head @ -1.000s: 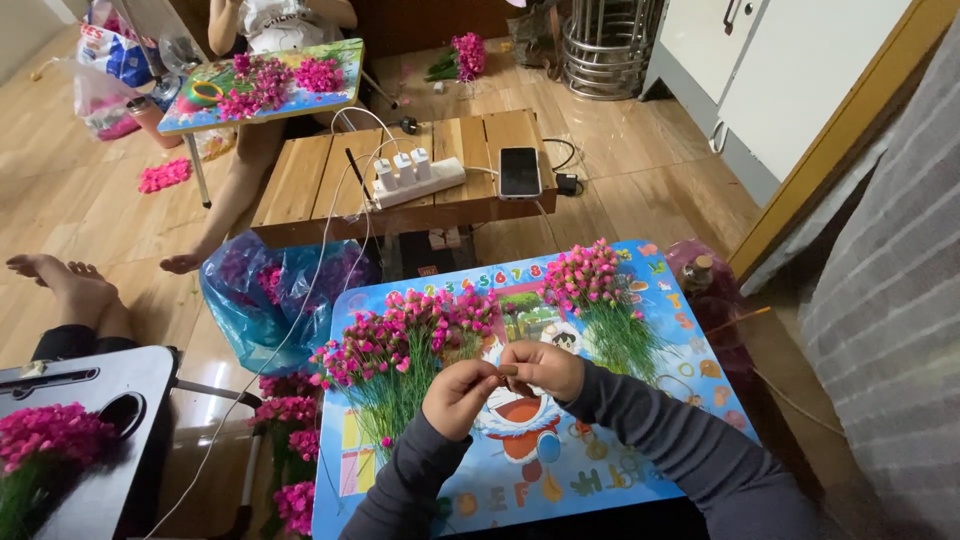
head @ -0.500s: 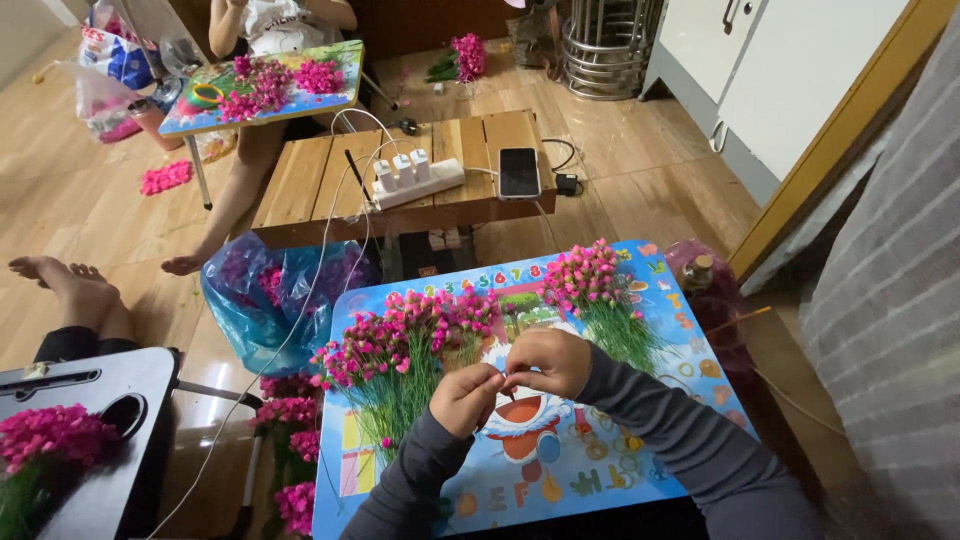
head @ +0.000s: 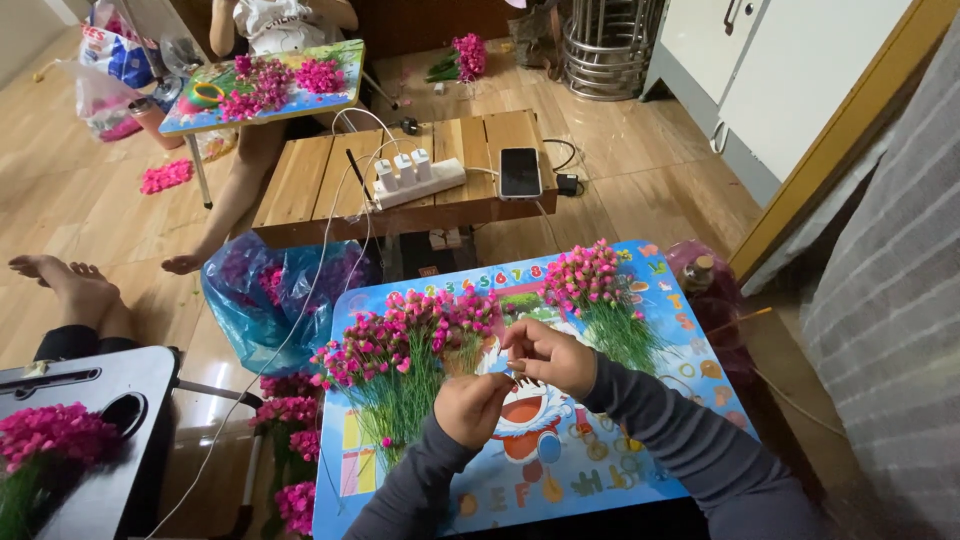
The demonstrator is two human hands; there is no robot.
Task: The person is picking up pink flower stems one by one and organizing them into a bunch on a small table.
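Since a second ago your hands have barely shifted: they stay together over the middle of the table (head: 640, 480), the right one raised slightly above the left. Your left hand (head: 472, 408) is curled into a loose fist, its fingers pressed together around something I cannot make out; your right hand (head: 550, 355) pinches a small piece (head: 516, 366) between thumb and fingertips, just above the left fist. It looks as though you are joining a bloom to a stem, mid-assembly. The next move likely calls for a steady pinch and fine alignment, since the part is tiny and largely hidden. Just beyond your hands lie two bunches of pink flowers with green stems, the big bunch (head: 410, 335) at left, the small bunch (head: 595, 290) at right. Farther off stands a bench (head: 310, 190) with a power strip (head: 415, 180) and phone (head: 520, 172), and beyond it another person sits at a second table (head: 190, 115).
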